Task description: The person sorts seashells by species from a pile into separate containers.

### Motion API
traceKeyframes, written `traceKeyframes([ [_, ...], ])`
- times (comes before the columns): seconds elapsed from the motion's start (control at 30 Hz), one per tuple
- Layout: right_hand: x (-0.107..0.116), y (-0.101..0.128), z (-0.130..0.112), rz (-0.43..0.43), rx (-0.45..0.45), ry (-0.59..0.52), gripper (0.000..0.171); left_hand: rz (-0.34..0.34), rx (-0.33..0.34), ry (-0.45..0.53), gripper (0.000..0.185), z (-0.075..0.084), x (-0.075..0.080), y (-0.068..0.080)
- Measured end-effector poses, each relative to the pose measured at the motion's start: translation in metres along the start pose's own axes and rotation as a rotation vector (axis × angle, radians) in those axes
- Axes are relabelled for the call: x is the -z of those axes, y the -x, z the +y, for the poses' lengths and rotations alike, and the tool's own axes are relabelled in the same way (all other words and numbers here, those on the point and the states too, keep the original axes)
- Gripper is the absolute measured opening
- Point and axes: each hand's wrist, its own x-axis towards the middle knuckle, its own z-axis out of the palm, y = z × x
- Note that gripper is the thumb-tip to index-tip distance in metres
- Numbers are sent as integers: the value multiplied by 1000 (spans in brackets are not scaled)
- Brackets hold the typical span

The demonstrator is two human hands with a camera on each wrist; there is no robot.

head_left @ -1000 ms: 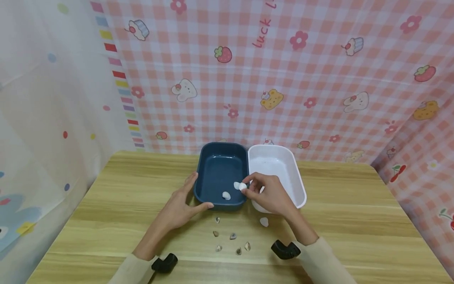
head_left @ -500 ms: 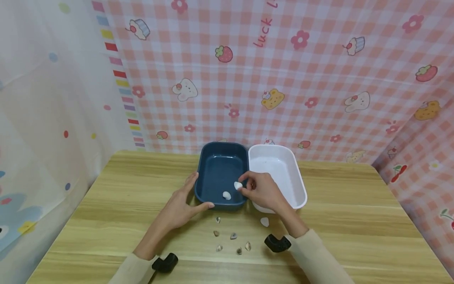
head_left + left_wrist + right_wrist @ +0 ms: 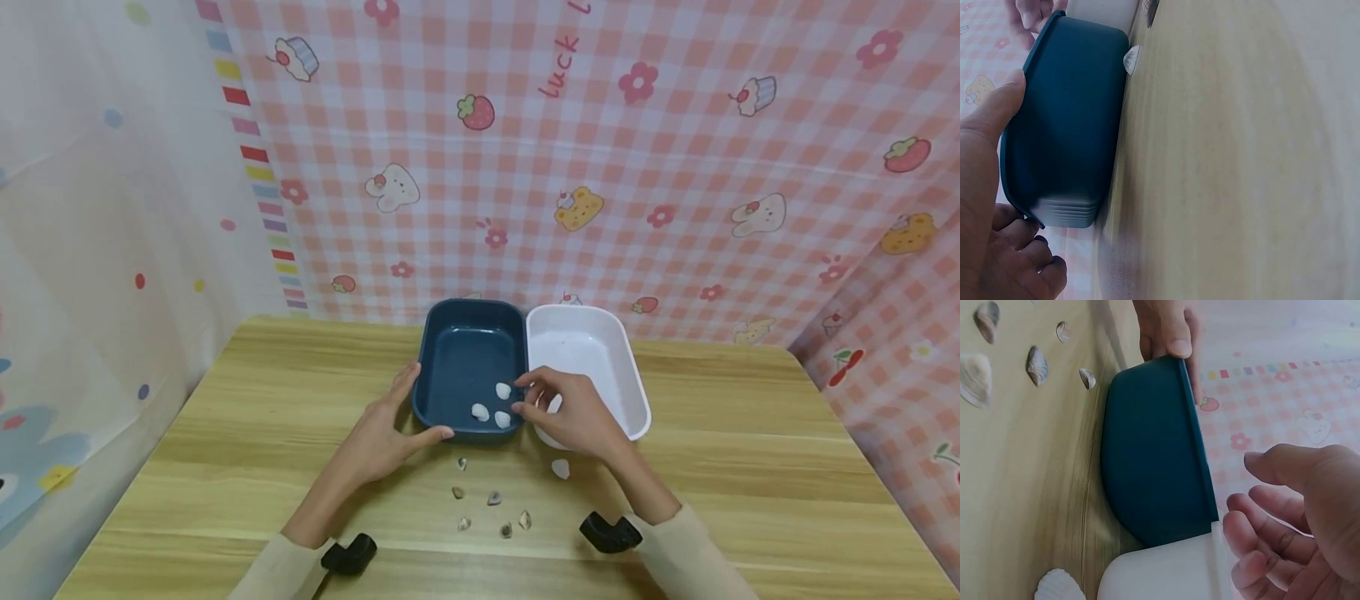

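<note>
My left hand (image 3: 382,433) grips the near left corner of a dark blue plastic bin (image 3: 468,312). Its thumb (image 3: 1007,100) lies against the rim and its fingers curl at the bin's side. Inside the bin, towards the near right, lie three white seashells, among them one shell (image 3: 480,412) at the left. My right hand (image 3: 573,412) hovers by the bin's right rim, above the white bin (image 3: 633,392). Thumb and fingers are apart and hold nothing in the right wrist view. A white seashell (image 3: 561,469) lies on the table before the white bin.
Several small brownish-grey seashells, one of them a striped shell (image 3: 1037,365), are scattered on the wooden table (image 3: 247,433) in front of the dark blue bin. The two bins stand side by side against a pink checked cloth (image 3: 465,167).
My right hand has let go of a white seashell into the dark blue bin and drawn back slightly to the right. Three shells now show there. My left hand stays on the bin.
</note>
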Motion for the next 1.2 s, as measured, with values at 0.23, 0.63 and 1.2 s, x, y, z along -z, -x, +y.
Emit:
traceKeyframes([
  [0.23, 4, 18, -3, 9, -6, -8, 25, -1, -9, 4, 113, 0, 0, 0],
  [0.63, 10, 52, 1, 19, 1, -65, 26, -5, 4, 12, 114, 1, -1, -1],
  [1.2, 6, 87, 14, -144, -29, -50, 32, -2, -7, 18, 113, 0, 0, 1],
])
